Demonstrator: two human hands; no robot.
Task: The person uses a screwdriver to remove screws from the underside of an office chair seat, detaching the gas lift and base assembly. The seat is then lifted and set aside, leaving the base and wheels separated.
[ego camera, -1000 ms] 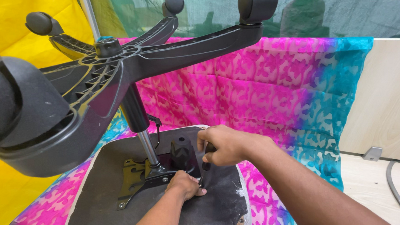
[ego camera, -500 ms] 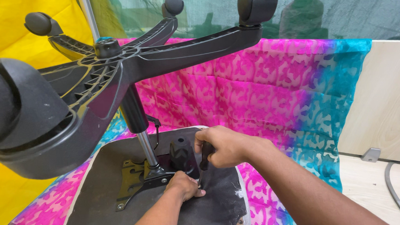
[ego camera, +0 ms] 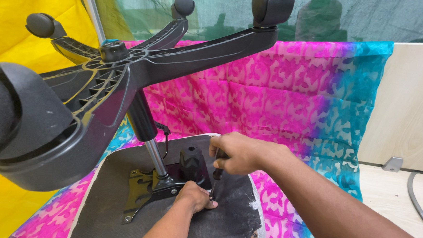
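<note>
An office chair lies upside down, its black star base (ego camera: 136,70) with castors up in the air and its dark seat underside (ego camera: 108,177) facing me. My right hand (ego camera: 237,153) is closed around the black handle of a screwdriver (ego camera: 217,171) that points down at the seat. My left hand (ego camera: 194,196) rests on the black metal mounting plate (ego camera: 143,190), fingertips at the tool's tip. The chrome gas column (ego camera: 154,158) rises from that plate.
A pink and turquoise patterned cloth (ego camera: 288,105) covers the surface under the chair. A big castor (ego camera: 9,120) hangs close on the left. Yellow fabric (ego camera: 5,57) hangs at the left, a pale wooden panel (ego camera: 409,108) at the right, grey hose (ego camera: 418,200) on the floor.
Both hands stay at the same spot on the seat; my right hand has shifted slightly on the screwdriver handle. The chair has not moved.
</note>
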